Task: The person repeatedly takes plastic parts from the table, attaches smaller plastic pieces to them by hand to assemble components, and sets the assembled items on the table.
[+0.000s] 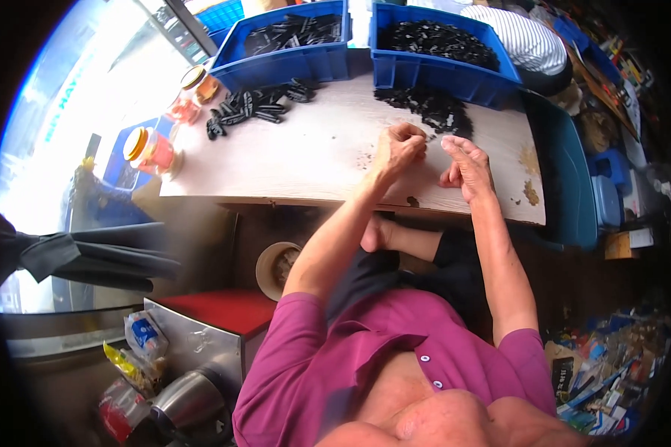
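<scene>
Over the right half of the pale table (306,160), my left hand (401,151) is closed, its fingertips pressed together. Whatever sits in that pinch is too small or hidden to make out. My right hand (470,167) is close beside it, thumb and forefinger apart, with nothing visible between them. Just beyond both hands spreads a loose pile of small black parts (443,112). Farther left on the table lies a heap of longer black ribbed pieces (250,106).
Two blue bins, one with long black pieces (283,67) and one with small black parts (443,68), stand along the far edge. Lidded jars (153,151) line the left side. A teal tub (578,179) adjoins the right edge; a white bucket (265,272) is below.
</scene>
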{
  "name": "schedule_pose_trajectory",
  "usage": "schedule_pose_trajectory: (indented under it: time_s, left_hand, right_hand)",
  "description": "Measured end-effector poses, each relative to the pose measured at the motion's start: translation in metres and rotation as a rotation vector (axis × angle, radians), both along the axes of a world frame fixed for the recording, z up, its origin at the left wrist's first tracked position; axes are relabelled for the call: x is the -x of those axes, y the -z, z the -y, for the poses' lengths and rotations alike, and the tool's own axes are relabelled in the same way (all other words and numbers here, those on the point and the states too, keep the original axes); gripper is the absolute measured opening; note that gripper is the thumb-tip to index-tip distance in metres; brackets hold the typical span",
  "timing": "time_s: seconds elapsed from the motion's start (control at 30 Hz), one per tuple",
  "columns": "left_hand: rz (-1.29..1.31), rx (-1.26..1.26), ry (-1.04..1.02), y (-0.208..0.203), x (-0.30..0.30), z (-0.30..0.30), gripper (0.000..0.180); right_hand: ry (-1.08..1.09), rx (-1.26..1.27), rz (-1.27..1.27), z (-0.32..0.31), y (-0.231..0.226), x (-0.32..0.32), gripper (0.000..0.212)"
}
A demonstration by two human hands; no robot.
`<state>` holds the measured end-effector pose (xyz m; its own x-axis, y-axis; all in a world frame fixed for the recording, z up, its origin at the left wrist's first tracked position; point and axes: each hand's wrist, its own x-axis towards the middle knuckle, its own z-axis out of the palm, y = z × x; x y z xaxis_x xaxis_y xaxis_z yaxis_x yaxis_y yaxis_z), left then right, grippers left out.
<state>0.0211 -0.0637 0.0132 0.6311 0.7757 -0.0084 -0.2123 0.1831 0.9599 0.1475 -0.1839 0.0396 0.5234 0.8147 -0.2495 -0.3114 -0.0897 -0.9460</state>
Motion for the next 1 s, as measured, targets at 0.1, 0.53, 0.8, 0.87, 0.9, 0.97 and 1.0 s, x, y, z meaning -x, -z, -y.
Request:
schedule_pose_trajectory:
  time_s: [0.1, 0.53, 0.8, 0.87, 0.9, 0.97, 1.0]
  left_hand:
    - [0.101, 0.199, 0.082, -0.004, 0.007, 0.008, 0.008]
    - [0.211, 0.444, 0.158, -0.007, 0.019, 0.024, 0.011]
    - [0.241, 0.427, 0.058, 0.002, 0.022, 0.027, 0.012]
    - [0.224, 0.425, 0.096, 0.005, 0.027, 0.026, 0.013]
    - [0.206, 0.422, 0.137, 0.007, 0.029, 0.025, 0.015]
    - [-0.003, -0.137, -0.082, 0.027, 0.044, 0.008, 0.015]
    - [-0.002, -0.134, -0.069, 0.023, 0.056, -0.006, 0.015]
  right_hand:
    - [-0.01, -0.008, 0.12, -0.009, 0.011, 0.004, 0.029]
    - [-0.128, -0.084, 0.241, -0.005, 0.017, 0.008, 0.024]
    - [-0.121, -0.093, 0.21, -0.006, 0.014, 0.021, 0.023]
    - [-0.121, -0.094, 0.199, -0.006, 0.019, 0.022, 0.022]
    - [-0.138, -0.119, 0.202, -0.006, 0.024, 0.021, 0.021]
    - [-0.169, -0.145, 0.2, -0.011, 0.026, 0.027, 0.019]
    - [-0.15, -0.183, 0.153, -0.01, 0.026, 0.028, 0.018]
